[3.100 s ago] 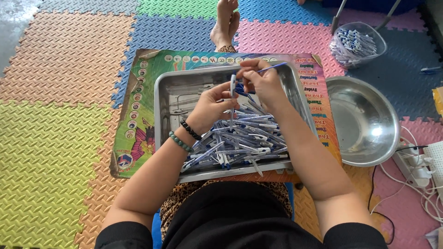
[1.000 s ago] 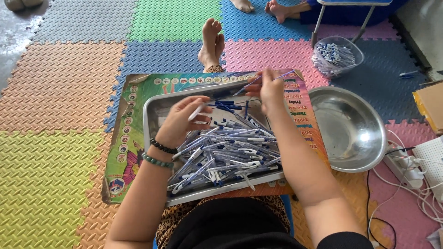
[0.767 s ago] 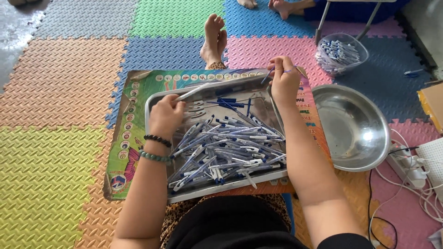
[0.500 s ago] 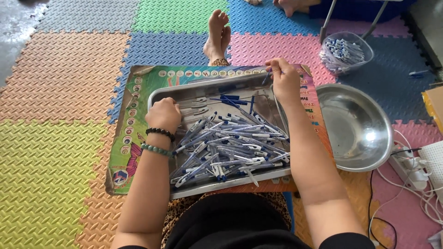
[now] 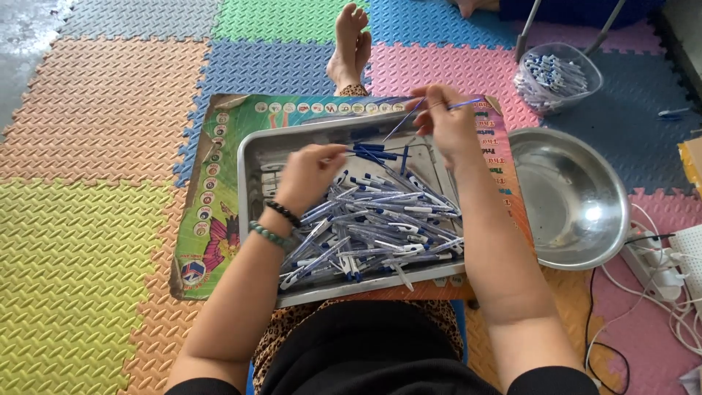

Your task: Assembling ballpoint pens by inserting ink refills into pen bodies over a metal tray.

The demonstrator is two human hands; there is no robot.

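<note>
A steel tray (image 5: 252,183) on a colourful board (image 5: 212,219) holds a heap of several clear-and-blue pens (image 5: 373,234). My left hand (image 5: 311,175) reaches into the tray's far part, fingertips touching a blue pen part (image 5: 369,150). My right hand (image 5: 442,121) hovers above the tray's far right corner, pinching a thin blue pen refill (image 5: 464,104) between its fingers. Beaded bracelets circle my left wrist.
An empty steel bowl (image 5: 574,197) sits right of the tray. A clear plastic tub with more pens (image 5: 556,77) stands at the far right. My bare feet (image 5: 349,44) lie beyond the board. White cables and a power strip (image 5: 669,263) lie at right on foam mats.
My left hand moved from the tray's left side toward its far middle, onto the blue parts. My right hand stayed at the far right corner, still pinching the thin refill.
</note>
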